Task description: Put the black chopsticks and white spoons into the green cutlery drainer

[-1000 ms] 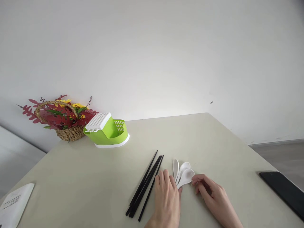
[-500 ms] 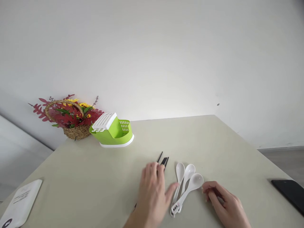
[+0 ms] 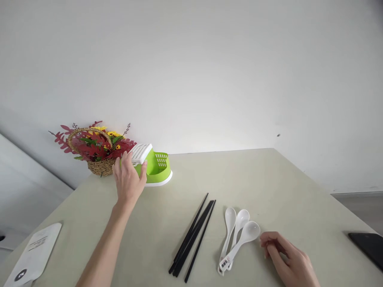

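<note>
My left hand (image 3: 128, 177) reaches to the back left, its fingers apart at the left end of a green and white plastic utensil holder (image 3: 158, 175). It partly covers the holder, and whether it touches it I cannot tell for sure. My right hand (image 3: 287, 255) rests on the table with fingers curled, just right of three white spoons (image 3: 239, 239); nothing shows in it. The spoons lie fanned with handles crossed, one bearing a label. Left of them lies a loose bundle of several black chopsticks (image 3: 193, 239).
A wicker basket (image 3: 101, 167) of red and yellow artificial flowers stands behind the holder, near the wall. A white flat object (image 3: 38, 251) with printed text lies at the left edge. A black phone (image 3: 368, 247) lies at the right edge of the table (image 3: 239, 175).
My left hand has left the spoons, passed over the chopsticks and moved to the back left, to the utensil holder. My right hand stays beside the spoons. The view has shifted slightly left.
</note>
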